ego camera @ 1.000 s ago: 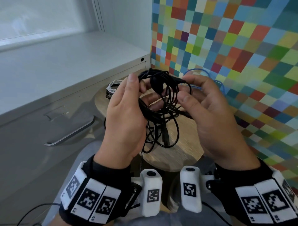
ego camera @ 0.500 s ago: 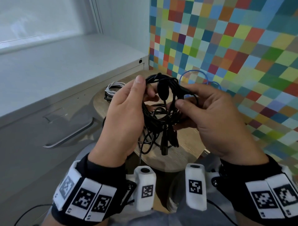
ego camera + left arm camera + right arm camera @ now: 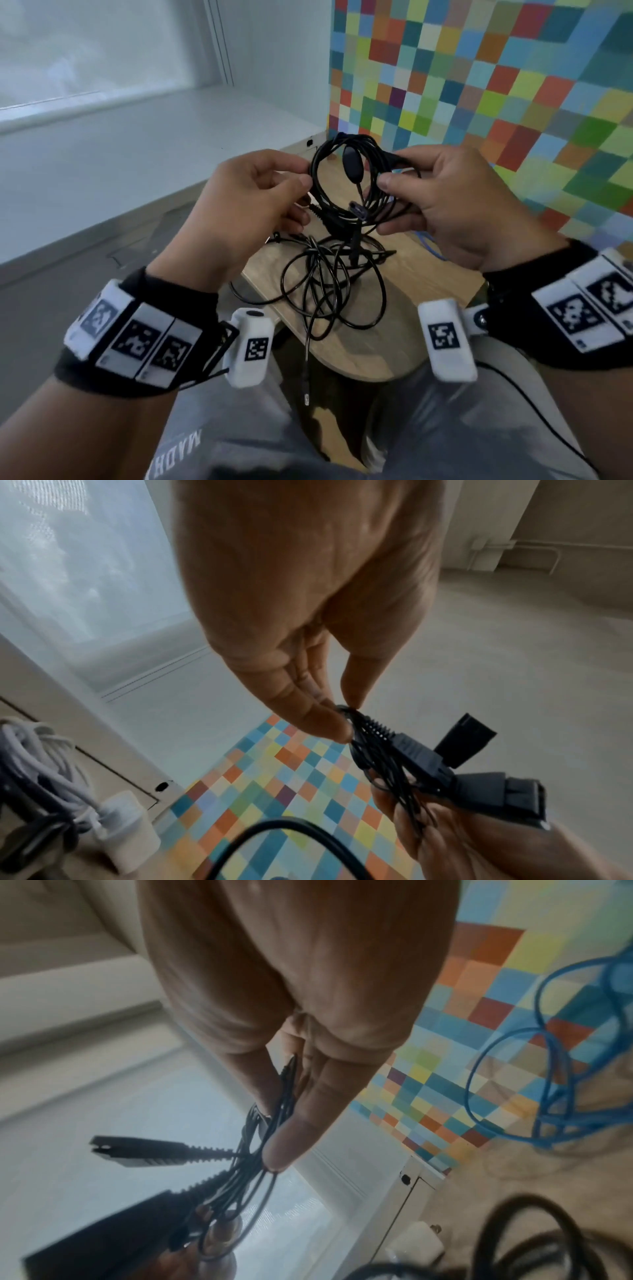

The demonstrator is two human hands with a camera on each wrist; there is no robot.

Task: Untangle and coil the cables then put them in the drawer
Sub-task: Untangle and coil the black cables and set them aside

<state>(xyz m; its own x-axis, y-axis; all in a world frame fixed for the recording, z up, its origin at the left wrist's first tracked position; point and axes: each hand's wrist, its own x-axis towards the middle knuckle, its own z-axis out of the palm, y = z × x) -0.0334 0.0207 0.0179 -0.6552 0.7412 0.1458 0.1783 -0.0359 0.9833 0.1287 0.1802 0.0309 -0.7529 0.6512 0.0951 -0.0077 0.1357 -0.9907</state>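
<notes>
Your left hand [image 3: 246, 202] and right hand [image 3: 442, 205] hold a tangle of thin, glossy black cable [image 3: 346, 192] between them, raised above a round, pale wooden stool top [image 3: 421, 270]. Your left thumb and fingers [image 3: 318, 721] pinch one side of the looped bundle; your right thumb and fingers [image 3: 284, 1145] are curled around the other side. A smooth oval pod [image 3: 352, 164] hangs inside the top loop, with ribbed black plugs [image 3: 411, 753] below. Loose loops trail down onto the wood. A blue cable [image 3: 548, 1069] lies beside your right hand. A coiled white cable [image 3: 44, 753] sits by the grey cabinet [image 3: 102, 164].
</notes>
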